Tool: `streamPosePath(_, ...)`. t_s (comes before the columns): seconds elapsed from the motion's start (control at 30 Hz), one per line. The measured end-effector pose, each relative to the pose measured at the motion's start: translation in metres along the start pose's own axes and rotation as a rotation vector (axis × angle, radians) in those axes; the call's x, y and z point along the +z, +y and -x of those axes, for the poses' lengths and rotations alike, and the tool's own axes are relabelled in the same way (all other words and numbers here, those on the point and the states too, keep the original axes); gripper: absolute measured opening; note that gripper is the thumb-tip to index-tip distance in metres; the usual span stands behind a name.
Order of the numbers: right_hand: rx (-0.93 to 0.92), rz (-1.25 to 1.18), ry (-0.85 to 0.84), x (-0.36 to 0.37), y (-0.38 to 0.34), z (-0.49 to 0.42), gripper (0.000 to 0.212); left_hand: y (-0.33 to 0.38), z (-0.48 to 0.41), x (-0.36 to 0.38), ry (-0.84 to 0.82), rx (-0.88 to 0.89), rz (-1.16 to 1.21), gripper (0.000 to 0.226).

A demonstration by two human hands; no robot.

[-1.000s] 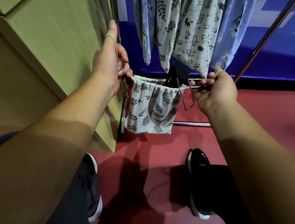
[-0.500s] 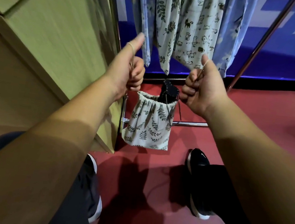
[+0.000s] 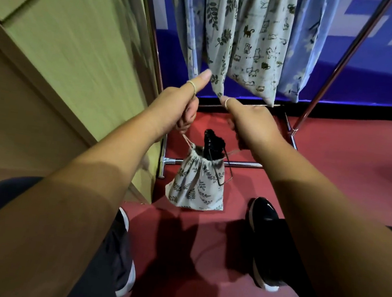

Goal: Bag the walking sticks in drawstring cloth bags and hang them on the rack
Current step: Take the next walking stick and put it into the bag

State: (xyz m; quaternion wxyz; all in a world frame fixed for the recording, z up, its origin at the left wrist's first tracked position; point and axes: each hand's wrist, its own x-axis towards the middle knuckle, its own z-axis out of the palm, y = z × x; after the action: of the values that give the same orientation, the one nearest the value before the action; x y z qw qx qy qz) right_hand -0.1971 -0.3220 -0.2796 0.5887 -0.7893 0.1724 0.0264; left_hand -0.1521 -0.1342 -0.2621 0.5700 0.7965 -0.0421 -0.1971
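A small leaf-print drawstring bag (image 3: pixel 196 188) hangs above the red floor, its mouth gathered around the black handle of a walking stick (image 3: pixel 213 142) that pokes out of it. A thin black wrist strap loops down the bag's right side. My left hand (image 3: pixel 180 104) grips the left drawstring, which is wound around the raised thumb. My right hand (image 3: pixel 250 120) grips the right drawstring, looped around its thumb too. Both hands are close together just above the bag.
A chrome rack (image 3: pixel 327 73) stands ahead with several long printed cloth bags (image 3: pixel 258 37) hanging from it. Its low crossbar (image 3: pixel 242 164) runs behind the bag. A light wooden cabinet (image 3: pixel 62 40) is on the left. My two black shoes (image 3: pixel 267 241) are on the red floor.
My hands have risen and come closer together, pulling the drawstrings up. The bag's mouth has cinched tighter around the stick handle, and the bag now hangs lower beneath the hands.
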Motion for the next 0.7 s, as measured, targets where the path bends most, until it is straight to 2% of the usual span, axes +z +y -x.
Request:
streamPosePath(0.07, 0.095, -0.216, -0.118, 0.003, -0.004, 0.001, 0.056, 0.0, 0.001, 0.004, -0.089, -0.019, 0.086, 0.089)
streamPosePath(0.23, 0.206, -0.436, -0.328, 0.003, -0.008, 0.001, 0.07, 0.0, 0.005, 0.009, -0.184, -0.037, 0.186, 0.085)
streamPosePath(0.3, 0.25, -0.445, -0.395, -0.001, -0.008, 0.0, 0.07, 0.0, 0.006, 0.009, -0.172, -0.04, 0.045, 0.083)
streamPosePath(0.37, 0.29, -0.401, -0.445, -0.005, -0.008, 0.0, 0.067, -0.001, 0.006, 0.007, -0.127, -0.034, -0.201, 0.078)
streamPosePath(0.43, 0.298, -0.298, -0.434, -0.007, -0.008, 0.003, 0.064, -0.002, 0.008, 0.003, -0.099, -0.036, -0.38, 0.076)
streamPosePath(0.5, 0.289, -0.228, -0.376, -0.007, -0.007, 0.006, 0.06, -0.005, 0.009, -0.003, -0.079, -0.03, -0.463, 0.078)
streamPosePath(0.63, 0.264, -0.224, -0.333, -0.012, -0.007, 0.01, 0.052, -0.006, 0.01, -0.016, -0.033, -0.034, -0.441, 0.078)
streamPosePath(0.7, 0.244, -0.196, -0.346, -0.014, -0.008, 0.013, 0.064, -0.004, 0.009, -0.02, -0.024, -0.032, -0.42, 0.079)
